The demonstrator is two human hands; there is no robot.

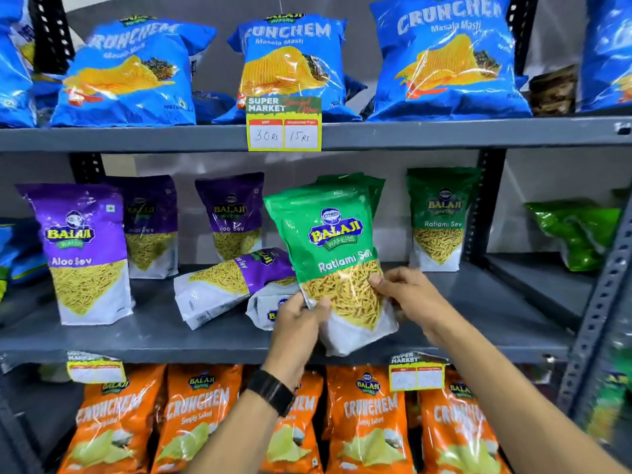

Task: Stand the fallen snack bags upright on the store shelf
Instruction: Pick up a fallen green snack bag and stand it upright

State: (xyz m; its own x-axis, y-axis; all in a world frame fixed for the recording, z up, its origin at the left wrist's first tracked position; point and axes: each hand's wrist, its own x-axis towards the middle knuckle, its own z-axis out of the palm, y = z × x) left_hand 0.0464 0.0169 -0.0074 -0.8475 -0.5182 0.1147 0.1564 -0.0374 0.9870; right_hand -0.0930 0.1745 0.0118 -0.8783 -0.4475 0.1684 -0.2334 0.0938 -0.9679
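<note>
I hold a green Ratlami Sev bag point(333, 254) nearly upright, tilted a little left, over the front of the grey middle shelf point(154, 336). My left hand point(297, 323) grips its lower left edge and my right hand point(403, 292) its lower right edge. Behind it a purple Aloo Sev bag point(232, 285) lies fallen on its side, and a second fallen bag point(266, 311) is mostly hidden by my left hand. More green bags point(369, 186) stand behind the held one. Upright purple bags point(85, 251) stand at left, and an upright green bag point(439, 220) at right.
Blue Crunchem bags point(290, 66) line the top shelf above a yellow price tag point(284, 126). Orange Crunchem bags point(366, 422) fill the bottom shelf. A slotted metal post point(598, 319) stands at right, with a green bag point(578, 230) lying on the neighbouring shelf.
</note>
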